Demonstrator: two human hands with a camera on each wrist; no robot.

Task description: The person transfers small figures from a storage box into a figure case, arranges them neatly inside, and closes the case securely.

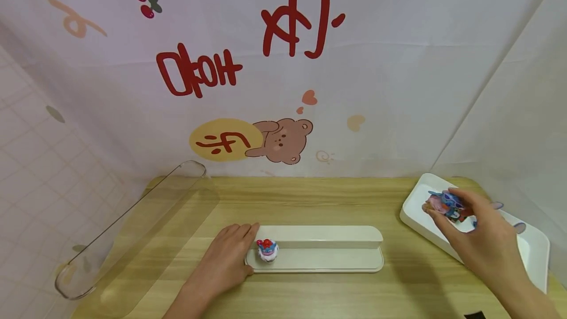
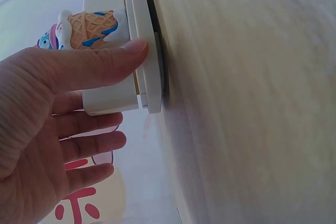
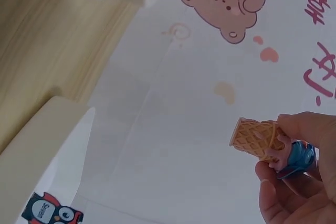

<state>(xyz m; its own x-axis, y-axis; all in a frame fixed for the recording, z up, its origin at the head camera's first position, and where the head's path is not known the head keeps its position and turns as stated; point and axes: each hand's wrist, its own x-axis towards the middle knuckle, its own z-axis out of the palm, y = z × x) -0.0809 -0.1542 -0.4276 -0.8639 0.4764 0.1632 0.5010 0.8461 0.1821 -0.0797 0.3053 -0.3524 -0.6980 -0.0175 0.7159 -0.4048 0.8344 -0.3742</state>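
Observation:
My left hand (image 1: 226, 260) grips the left end of a long, cream-white stepped display base (image 1: 319, 234), thumb at the front. On its lower step, close to that hand, stands a small ice-cream-cone figurine (image 1: 267, 251) with a blue face, white ruff and red top; its waffle cone (image 2: 92, 29) shows in the left wrist view. My right hand (image 1: 489, 235) pinches another cone figurine (image 3: 260, 139) between thumb and fingers, its blue character partly covered by the fingers. That hand is above a white tray (image 1: 412, 213).
Inside the tray lies an owl-like printed piece (image 3: 50, 211), and pale ear-shaped parts (image 1: 519, 228) show past the right hand. A long transparent cover (image 1: 133, 240) lies at the left of the wooden table (image 1: 283, 201). Printed white cloth (image 1: 398, 87) hangs behind. A black object (image 1: 475, 315) shows at the bottom edge.

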